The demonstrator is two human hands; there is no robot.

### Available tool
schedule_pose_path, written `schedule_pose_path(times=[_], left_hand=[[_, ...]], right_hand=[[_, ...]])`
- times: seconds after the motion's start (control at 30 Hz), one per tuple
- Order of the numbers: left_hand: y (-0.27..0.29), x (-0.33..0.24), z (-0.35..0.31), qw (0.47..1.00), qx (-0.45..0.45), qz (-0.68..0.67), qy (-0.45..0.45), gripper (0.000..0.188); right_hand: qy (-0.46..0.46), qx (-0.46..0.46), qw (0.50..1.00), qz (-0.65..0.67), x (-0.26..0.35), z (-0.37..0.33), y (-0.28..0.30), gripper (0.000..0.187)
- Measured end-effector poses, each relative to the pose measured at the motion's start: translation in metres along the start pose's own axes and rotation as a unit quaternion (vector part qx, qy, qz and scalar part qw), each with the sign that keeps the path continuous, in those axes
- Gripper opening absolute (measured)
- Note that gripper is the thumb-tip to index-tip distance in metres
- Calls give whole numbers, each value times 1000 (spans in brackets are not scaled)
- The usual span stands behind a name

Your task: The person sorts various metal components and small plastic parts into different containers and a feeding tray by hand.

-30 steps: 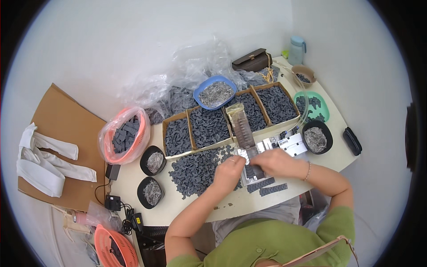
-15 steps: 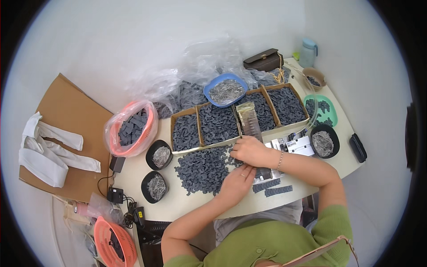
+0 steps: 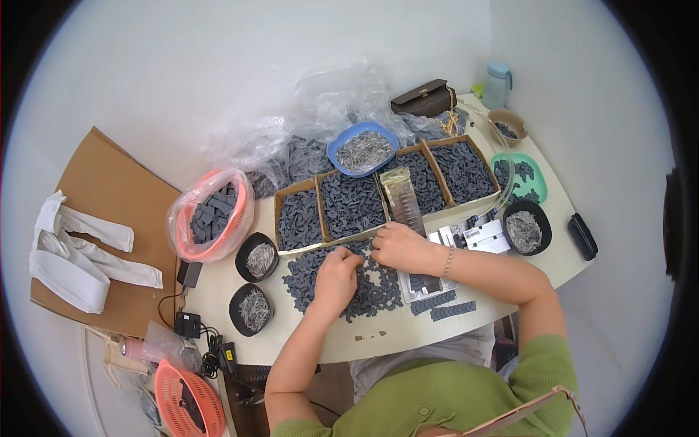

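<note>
A loose pile of small dark grey plastic pieces lies in front of me. My left hand is over the pile, thumb and fingertips pinched together at its far part; whatever they hold is too small to name. At the pile's right edge is my right hand, fingers curled down and closed, their contents hidden. Beside it a metal fixture is partly covered by my right forearm. A clear ribbed strip stretches beyond the right hand. Linked grey strips lie near the table's front edge.
Cardboard trays of grey pieces line the back, with a blue bowl of metal pins on them. Black bowls of pins flank the work area. A pink basket stands left, a green tray right.
My left hand has moved left and away from me, off the fixture's side and onto the pile. My right hand has shifted slightly left, and the hands are now apart.
</note>
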State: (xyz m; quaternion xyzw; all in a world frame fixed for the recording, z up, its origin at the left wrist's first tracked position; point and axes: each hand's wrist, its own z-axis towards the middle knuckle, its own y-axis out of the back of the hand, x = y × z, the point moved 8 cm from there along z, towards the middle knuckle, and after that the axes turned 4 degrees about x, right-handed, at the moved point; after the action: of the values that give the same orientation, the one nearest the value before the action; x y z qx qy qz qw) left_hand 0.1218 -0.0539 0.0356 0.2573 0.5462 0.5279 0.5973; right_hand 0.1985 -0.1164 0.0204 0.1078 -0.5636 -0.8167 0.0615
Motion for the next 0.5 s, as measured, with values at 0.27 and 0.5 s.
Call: schedule_pose_path(times=[0.27, 0.5], left_hand=[[12, -2, -3, 997, 52, -55, 13, 13], [-2, -12, -5, 989, 123, -86, -3, 9]], right_hand=[[-7, 49, 997, 66, -6, 5, -6, 8], [-41, 58, 985, 157, 0, 2, -21, 17]])
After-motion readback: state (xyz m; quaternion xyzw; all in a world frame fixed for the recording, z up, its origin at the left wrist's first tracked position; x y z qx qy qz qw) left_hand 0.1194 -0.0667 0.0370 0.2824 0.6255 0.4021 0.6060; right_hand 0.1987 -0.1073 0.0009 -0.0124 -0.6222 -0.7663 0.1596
